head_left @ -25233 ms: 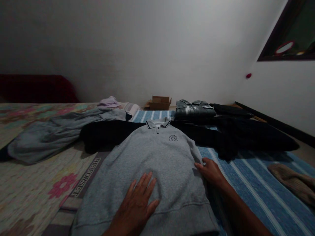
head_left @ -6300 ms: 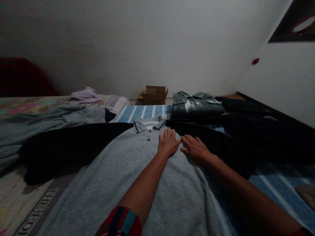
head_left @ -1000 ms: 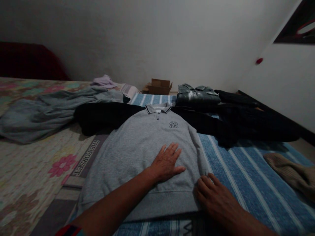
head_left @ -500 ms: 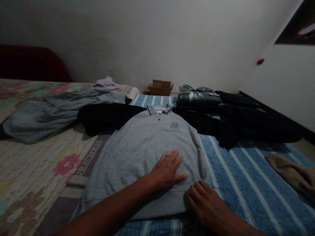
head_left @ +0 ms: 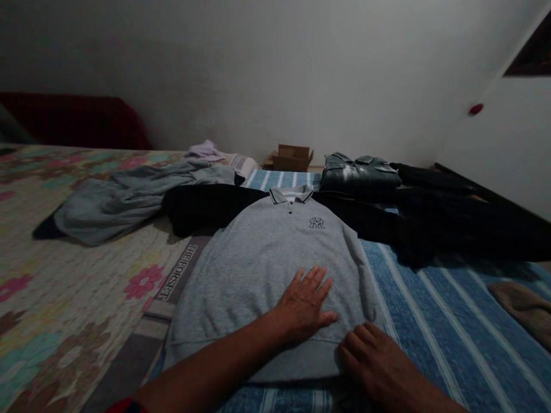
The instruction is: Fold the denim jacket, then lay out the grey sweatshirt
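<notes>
I am pressing my flat, open left hand (head_left: 306, 304) on the grey sweatshirt (head_left: 267, 269); my right hand (head_left: 379, 367), fingers curled, is gripping its hem.

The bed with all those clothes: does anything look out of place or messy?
Nothing damaged or spilled. The grey shirt lies flat under both hands, but the blue-grey garment and dark clothes behind it lie crumpled and unfolded, unlike the folded jacket.

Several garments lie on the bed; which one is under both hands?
The light grey polo sweatshirt with the chest logo. The left hand lies flat on it, the right hand at its hem; the other garments lie untouched behind.
</notes>
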`<act>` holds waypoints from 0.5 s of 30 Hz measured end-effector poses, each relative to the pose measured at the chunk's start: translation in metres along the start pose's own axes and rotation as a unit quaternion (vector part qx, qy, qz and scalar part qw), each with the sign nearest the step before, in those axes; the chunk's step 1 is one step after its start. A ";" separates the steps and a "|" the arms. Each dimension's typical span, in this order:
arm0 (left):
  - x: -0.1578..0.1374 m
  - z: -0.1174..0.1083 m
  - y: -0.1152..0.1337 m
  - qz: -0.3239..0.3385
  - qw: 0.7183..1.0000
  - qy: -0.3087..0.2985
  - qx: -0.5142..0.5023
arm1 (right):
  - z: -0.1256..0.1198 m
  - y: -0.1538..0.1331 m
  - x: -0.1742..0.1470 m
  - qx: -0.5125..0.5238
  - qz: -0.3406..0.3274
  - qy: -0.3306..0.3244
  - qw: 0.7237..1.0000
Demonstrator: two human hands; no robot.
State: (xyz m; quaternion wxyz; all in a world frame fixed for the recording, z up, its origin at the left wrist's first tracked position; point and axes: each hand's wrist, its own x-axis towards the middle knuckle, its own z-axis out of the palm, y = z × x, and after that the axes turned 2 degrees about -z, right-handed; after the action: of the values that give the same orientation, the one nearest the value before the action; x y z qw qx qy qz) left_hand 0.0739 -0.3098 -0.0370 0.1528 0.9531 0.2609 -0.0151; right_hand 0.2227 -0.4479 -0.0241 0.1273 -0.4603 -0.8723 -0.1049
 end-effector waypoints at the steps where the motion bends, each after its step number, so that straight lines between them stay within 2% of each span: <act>1: 0.000 -0.001 0.002 -0.003 1.000 -0.002 -0.004 | 0.001 0.000 0.000 0.003 0.002 0.001 1.000; 7: 0.003 0.000 0.013 0.031 0.999 -0.001 -0.013 | 0.011 0.004 -0.004 0.003 -0.001 0.007 1.000; 15: 0.004 0.010 0.009 0.036 0.999 0.012 -0.008 | 0.024 0.007 -0.009 -0.003 0.003 -0.002 1.000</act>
State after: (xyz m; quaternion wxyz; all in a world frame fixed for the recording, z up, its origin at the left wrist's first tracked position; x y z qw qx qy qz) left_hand 0.0827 -0.3179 -0.0441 0.1580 0.9607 0.2281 0.0042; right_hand 0.2307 -0.4434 -0.0496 0.1250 -0.4636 -0.8707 -0.1061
